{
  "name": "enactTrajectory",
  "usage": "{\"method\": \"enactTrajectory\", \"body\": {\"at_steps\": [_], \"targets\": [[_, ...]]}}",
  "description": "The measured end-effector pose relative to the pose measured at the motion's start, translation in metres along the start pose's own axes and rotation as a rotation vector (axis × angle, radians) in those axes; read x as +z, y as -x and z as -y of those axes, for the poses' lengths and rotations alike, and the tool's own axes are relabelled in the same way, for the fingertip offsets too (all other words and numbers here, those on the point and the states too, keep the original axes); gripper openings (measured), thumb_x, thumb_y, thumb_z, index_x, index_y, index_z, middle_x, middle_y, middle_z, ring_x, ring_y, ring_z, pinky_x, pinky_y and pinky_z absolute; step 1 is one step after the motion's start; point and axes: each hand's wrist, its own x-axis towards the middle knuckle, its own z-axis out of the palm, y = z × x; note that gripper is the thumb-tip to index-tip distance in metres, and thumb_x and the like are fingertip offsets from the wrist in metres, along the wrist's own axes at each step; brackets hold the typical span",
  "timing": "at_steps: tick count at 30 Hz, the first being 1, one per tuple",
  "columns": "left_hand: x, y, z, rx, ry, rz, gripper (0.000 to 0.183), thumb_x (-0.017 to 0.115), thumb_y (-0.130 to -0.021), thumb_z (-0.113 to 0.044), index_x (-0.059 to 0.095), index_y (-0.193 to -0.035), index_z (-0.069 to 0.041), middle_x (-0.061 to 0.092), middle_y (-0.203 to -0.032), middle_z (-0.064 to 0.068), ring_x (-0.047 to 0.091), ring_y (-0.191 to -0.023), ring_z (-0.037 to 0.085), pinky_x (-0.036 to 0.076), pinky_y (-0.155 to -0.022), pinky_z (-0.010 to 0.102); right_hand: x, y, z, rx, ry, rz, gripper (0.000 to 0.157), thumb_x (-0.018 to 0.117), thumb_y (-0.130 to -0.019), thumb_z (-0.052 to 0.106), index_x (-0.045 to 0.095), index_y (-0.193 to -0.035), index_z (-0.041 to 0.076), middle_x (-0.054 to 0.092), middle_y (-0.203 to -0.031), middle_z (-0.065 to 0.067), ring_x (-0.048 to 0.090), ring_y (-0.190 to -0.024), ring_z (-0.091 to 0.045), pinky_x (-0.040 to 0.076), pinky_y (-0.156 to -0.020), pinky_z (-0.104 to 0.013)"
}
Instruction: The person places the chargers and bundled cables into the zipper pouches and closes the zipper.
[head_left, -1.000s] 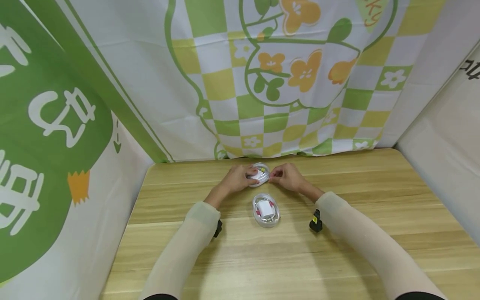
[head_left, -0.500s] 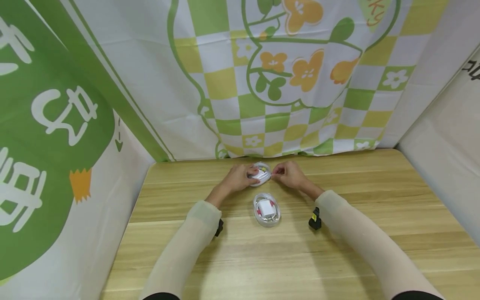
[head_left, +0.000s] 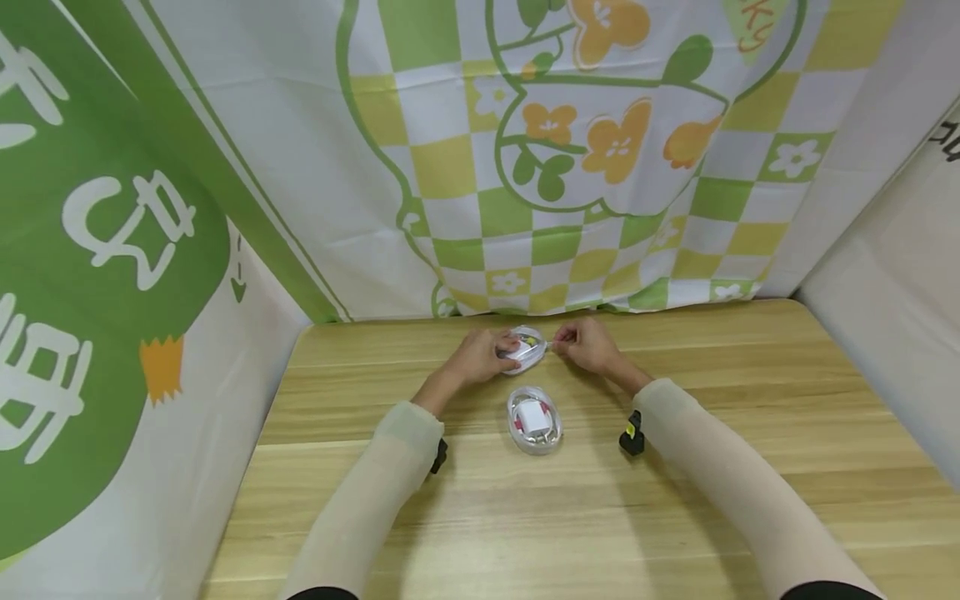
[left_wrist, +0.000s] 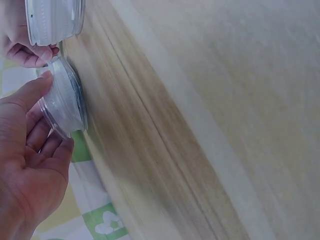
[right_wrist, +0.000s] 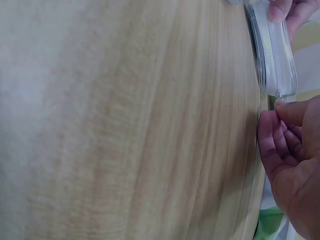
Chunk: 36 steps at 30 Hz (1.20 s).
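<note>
Near the back of the table, my left hand [head_left: 474,357] holds a clear round zip pouch [head_left: 531,353] by its left side, thumb in front. Something white and a bit of yellow show through its wall. At the pouch's right end, my right hand [head_left: 588,343] pinches the small zipper pull [right_wrist: 279,94] between thumb and forefinger. The pouch's zipper side faces up in the right wrist view; how far the zip runs open cannot be made out. A second clear pouch [head_left: 534,419] lies nearer me, with a white charger plug and coiled cable inside.
The wooden table [head_left: 525,517] ends at a patterned cloth [head_left: 592,250] hanging just behind the held pouch. A green and white panel [head_left: 112,250] stands at the left and a pale wall [head_left: 892,275] at the right. A small black wrist camera [head_left: 632,437] sits under the right sleeve.
My right hand has drawn slightly right and back with the zipper pull, and the held pouch's right end has shifted a little right. My left hand keeps its hold; the second pouch stays put.
</note>
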Motion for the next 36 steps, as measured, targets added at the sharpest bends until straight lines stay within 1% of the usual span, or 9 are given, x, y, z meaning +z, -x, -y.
{"method": "enactTrajectory", "body": {"at_steps": [8, 14, 21, 25, 28, 32, 36], "targets": [[-0.001, 0.0, 0.001, 0.013, -0.014, -0.004, 0.043, 0.086, -0.09, -0.021, 0.074, -0.126, -0.002, 0.067, -0.139, 0.01, 0.055, -0.142, 0.031, 0.037, -0.123, 0.043, 0.003, -0.004, 0.0, 0.025, 0.022, -0.027, 0.009, 0.079, -0.093, 0.011, 0.08, -0.086, 0.005, 0.072, -0.068, 0.0, 0.061, -0.059, -0.006, 0.048, -0.063, -0.024], [-0.002, 0.001, 0.0, 0.036, -0.023, -0.003, 0.042, 0.086, -0.09, -0.021, 0.074, -0.125, -0.002, 0.067, -0.138, 0.011, 0.057, -0.14, 0.031, 0.039, -0.122, 0.044, 0.005, -0.01, 0.0, 0.026, 0.069, -0.051, 0.009, 0.078, -0.092, 0.012, 0.08, -0.086, 0.005, 0.071, -0.067, 0.002, 0.06, -0.058, -0.005, 0.049, -0.066, -0.026], [-0.002, 0.001, 0.001, 0.06, -0.035, 0.002, 0.042, 0.087, -0.089, -0.02, 0.074, -0.125, -0.001, 0.068, -0.136, 0.012, 0.058, -0.139, 0.03, 0.04, -0.121, 0.045, 0.006, -0.013, 0.003, 0.046, 0.073, -0.064, 0.009, 0.079, -0.092, 0.012, 0.081, -0.087, 0.005, 0.072, -0.065, 0.002, 0.062, -0.057, -0.006, 0.048, -0.067, -0.027], [0.0, -0.001, 0.004, 0.057, -0.053, 0.006, 0.043, 0.087, -0.089, -0.022, 0.074, -0.125, -0.003, 0.067, -0.138, 0.012, 0.057, -0.14, 0.031, 0.04, -0.121, 0.045, 0.007, -0.013, 0.003, 0.049, 0.062, -0.059, 0.009, 0.078, -0.093, 0.01, 0.081, -0.087, 0.003, 0.072, -0.066, -0.001, 0.06, -0.056, -0.005, 0.047, -0.063, -0.025], [-0.001, -0.001, 0.005, 0.063, -0.076, 0.021, 0.044, 0.086, -0.09, -0.024, 0.074, -0.127, -0.003, 0.065, -0.141, 0.013, 0.056, -0.141, 0.033, 0.039, -0.122, 0.045, 0.007, -0.013, 0.003, 0.048, 0.06, -0.051, 0.009, 0.078, -0.093, 0.01, 0.081, -0.087, 0.003, 0.073, -0.067, -0.002, 0.059, -0.056, -0.004, 0.047, -0.063, -0.025], [-0.005, 0.001, 0.003, 0.067, -0.107, 0.045, 0.045, 0.084, -0.092, -0.024, 0.072, -0.131, -0.004, 0.061, -0.147, 0.015, 0.053, -0.143, 0.035, 0.038, -0.123, 0.046, 0.007, -0.011, 0.003, 0.045, 0.065, -0.043, 0.009, 0.078, -0.093, 0.011, 0.081, -0.087, 0.004, 0.072, -0.066, 0.001, 0.058, -0.056, -0.004, 0.048, -0.065, -0.026], [-0.009, 0.002, 0.0, 0.067, -0.131, 0.061, 0.045, 0.08, -0.096, -0.021, 0.069, -0.135, -0.004, 0.056, -0.152, 0.016, 0.05, -0.146, 0.037, 0.035, -0.124, 0.046, 0.006, -0.008, 0.002, 0.025, 0.053, -0.042, 0.009, 0.078, -0.093, 0.009, 0.08, -0.086, 0.003, 0.071, -0.066, 0.0, 0.058, -0.056, -0.004, 0.048, -0.063, -0.024]]}}
